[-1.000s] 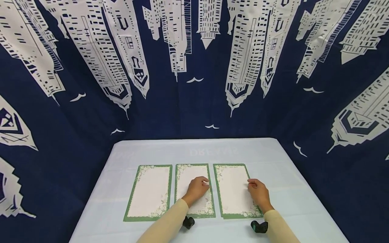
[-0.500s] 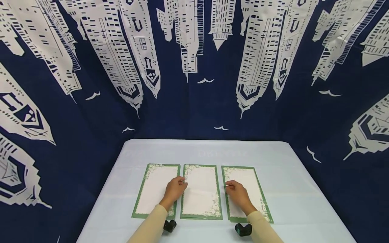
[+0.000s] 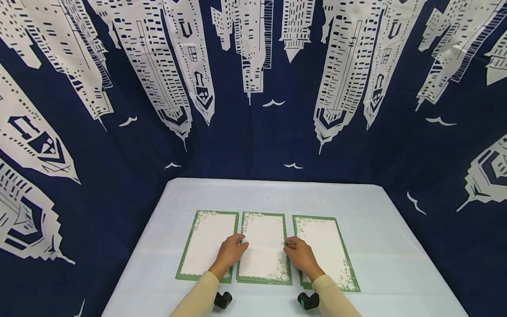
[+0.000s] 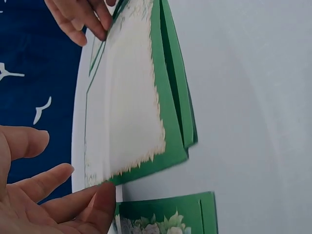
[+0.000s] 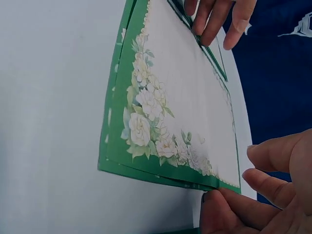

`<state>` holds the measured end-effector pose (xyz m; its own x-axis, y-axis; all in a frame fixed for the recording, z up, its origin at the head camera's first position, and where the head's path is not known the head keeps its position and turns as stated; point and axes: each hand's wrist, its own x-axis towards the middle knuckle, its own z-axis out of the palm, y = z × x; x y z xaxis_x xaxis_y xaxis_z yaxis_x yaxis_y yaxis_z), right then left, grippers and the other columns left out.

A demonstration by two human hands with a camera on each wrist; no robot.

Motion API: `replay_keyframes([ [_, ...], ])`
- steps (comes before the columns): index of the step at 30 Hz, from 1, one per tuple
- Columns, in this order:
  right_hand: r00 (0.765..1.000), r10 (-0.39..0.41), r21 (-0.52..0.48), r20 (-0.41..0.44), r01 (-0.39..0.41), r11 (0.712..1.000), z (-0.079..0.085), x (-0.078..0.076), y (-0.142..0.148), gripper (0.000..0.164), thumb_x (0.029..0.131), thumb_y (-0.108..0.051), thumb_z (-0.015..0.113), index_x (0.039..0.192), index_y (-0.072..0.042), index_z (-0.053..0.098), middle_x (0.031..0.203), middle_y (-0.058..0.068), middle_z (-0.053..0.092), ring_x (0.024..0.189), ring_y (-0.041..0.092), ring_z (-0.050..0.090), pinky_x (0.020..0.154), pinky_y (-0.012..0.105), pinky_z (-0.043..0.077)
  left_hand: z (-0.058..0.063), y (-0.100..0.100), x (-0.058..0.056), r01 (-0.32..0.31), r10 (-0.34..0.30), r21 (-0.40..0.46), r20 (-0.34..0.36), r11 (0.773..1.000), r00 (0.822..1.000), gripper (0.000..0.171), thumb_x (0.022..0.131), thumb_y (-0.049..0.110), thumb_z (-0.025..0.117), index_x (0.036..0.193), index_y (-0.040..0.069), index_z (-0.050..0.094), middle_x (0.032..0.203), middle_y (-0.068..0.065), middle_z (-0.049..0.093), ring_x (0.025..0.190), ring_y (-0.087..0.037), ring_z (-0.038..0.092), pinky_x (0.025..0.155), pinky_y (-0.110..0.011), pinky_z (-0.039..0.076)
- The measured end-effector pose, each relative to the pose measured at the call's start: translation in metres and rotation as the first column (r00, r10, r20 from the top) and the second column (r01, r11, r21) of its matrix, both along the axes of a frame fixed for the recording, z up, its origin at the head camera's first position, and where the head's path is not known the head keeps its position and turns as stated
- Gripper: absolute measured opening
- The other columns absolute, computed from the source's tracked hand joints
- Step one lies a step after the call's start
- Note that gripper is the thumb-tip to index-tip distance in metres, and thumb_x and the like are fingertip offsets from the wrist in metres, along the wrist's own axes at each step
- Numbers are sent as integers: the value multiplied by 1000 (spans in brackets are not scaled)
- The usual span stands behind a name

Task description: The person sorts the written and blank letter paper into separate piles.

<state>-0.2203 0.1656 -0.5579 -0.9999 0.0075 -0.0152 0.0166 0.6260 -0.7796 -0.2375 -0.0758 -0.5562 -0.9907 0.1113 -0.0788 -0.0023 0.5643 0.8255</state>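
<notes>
Three stacks of white sheets with green floral borders lie side by side on the table. The middle stack [image 3: 263, 246] sits between my hands. At its left edge is my left hand [image 3: 229, 253], fingertips touching the paper, the other fingers loosely spread in the left wrist view. My right hand [image 3: 303, 256] touches the opposite edge; in the right wrist view the fingertips meet the green border [image 5: 146, 168] and the remaining fingers stand apart. Neither hand visibly pinches a sheet. The left stack [image 3: 214, 237] and right stack [image 3: 325, 246] are partly covered by my hands and wrists.
A white cloth covers the table [image 3: 396, 264]. Two small black objects [image 3: 223, 300] lie near the front, one by each forearm. A navy curtain [image 3: 253, 154] with white building prints hangs behind and at the sides.
The view has shifted right. Both hands have moved left over the sheets, from the middle and right stacks to either side of the middle one.
</notes>
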Motion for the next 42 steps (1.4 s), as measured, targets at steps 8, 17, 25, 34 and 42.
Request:
replay_keyframes([
  [8, 1000, -23, 37, 2, 23, 999, 1, 2, -5, 29, 83, -17, 60, 108, -4, 59, 101, 11, 61, 92, 24, 58, 75, 39, 46, -3, 4, -1, -40, 39, 49, 18, 998, 999, 31, 86, 25, 57, 110, 6, 58, 112, -17, 55, 103, -33, 51, 77, -41, 45],
  [17, 995, -91, 9, -37, 91, 996, -1, 2, -4, 24, 82, -15, 60, 106, -9, 61, 102, 8, 61, 90, 23, 59, 71, 35, 48, 2, 9, 3, -159, 158, 152, 17, 976, 987, 25, 85, 20, 58, 105, 6, 60, 108, -11, 57, 99, -28, 53, 79, -39, 44],
  [25, 984, -157, -129, -87, 145, 981, 3, -2, -4, 26, 77, -10, 64, 102, -9, 62, 93, 4, 62, 80, 19, 60, 58, 29, 48, 3, 8, 1, -222, 236, 289, -15, 931, 972, 27, 80, 6, 62, 107, 6, 60, 96, -8, 58, 86, -22, 56, 63, -31, 47],
  [34, 990, -137, -305, -8, 129, 943, 4, -9, -22, 34, 76, -9, 66, 109, -7, 59, 90, 5, 58, 74, 17, 59, 57, 29, 48, 4, -15, -4, -249, 261, 354, 12, 902, 965, 25, 80, 4, 61, 104, 3, 64, 89, -9, 63, 83, -21, 58, 67, -32, 48],
  [42, 999, -28, -422, 34, 39, 906, 11, -23, -61, 32, 78, -5, 64, 109, -3, 57, 87, 11, 53, 67, 18, 58, 57, 35, 50, 13, -64, -9, -282, 306, 358, -9, 890, 952, 21, 80, 2, 60, 100, 1, 65, 88, -11, 62, 73, -19, 58, 57, -28, 47],
])
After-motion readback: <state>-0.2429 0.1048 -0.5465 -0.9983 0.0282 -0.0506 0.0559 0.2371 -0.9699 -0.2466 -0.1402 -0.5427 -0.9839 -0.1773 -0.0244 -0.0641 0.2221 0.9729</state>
